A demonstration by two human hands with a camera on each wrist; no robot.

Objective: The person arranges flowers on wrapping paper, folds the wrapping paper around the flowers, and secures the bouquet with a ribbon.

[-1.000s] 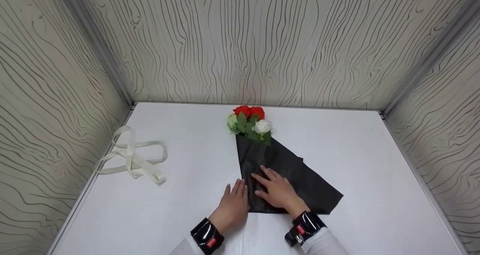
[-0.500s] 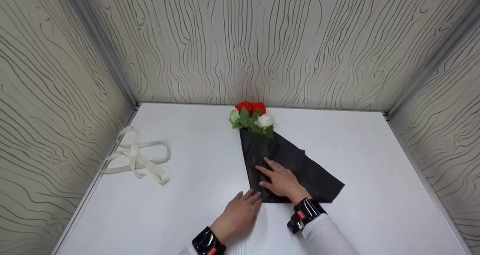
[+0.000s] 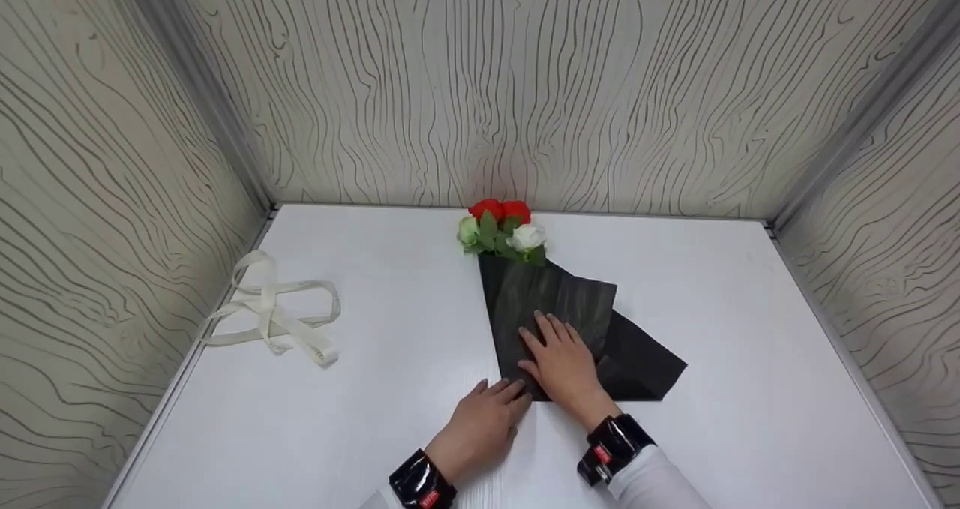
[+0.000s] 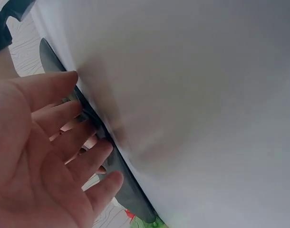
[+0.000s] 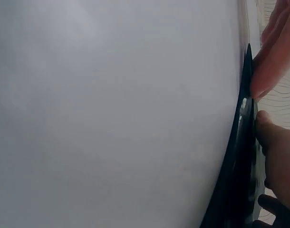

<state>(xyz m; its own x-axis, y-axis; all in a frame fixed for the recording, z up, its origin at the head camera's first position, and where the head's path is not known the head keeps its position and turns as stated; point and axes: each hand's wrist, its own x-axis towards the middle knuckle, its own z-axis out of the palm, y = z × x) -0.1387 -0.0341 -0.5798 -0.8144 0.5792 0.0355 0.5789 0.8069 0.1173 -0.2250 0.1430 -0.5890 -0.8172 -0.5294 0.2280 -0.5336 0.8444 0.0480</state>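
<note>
Flowers (image 3: 501, 230) sit tucked in a folded blk wrapper (image 3: 517, 291), just R of ctr in the head-cam frame, heads poking out past its top edge. Two red blooms (image 3: 486, 209) top the bunch, w/ a pale-green bloom (image 3: 467, 232) at L, a white bloom (image 3: 527, 237) at R & green leaves (image 3: 487, 232) btwn. Wrapper is dark w/ faint lighter streaks, straight along its L side; a squarish flap (image 3: 589, 303) overlaps a pointed section (image 3: 641, 359) fanning out toward lower R. Person's R hand (image 3: 564, 363) lies palm-down on the wrapper, fingers spread, grasping nothing; L hand (image 3: 484, 423), bottom ctr, has fingers extended, likewise gripping nothing, fingertips at the wrapper's lower-L corner. Blk straps (image 3: 619, 441) ring both wrists. Cream ribbon (image 3: 270, 306) lies loosely looped on the white table (image 3: 390, 299), far L of frame.
</note>
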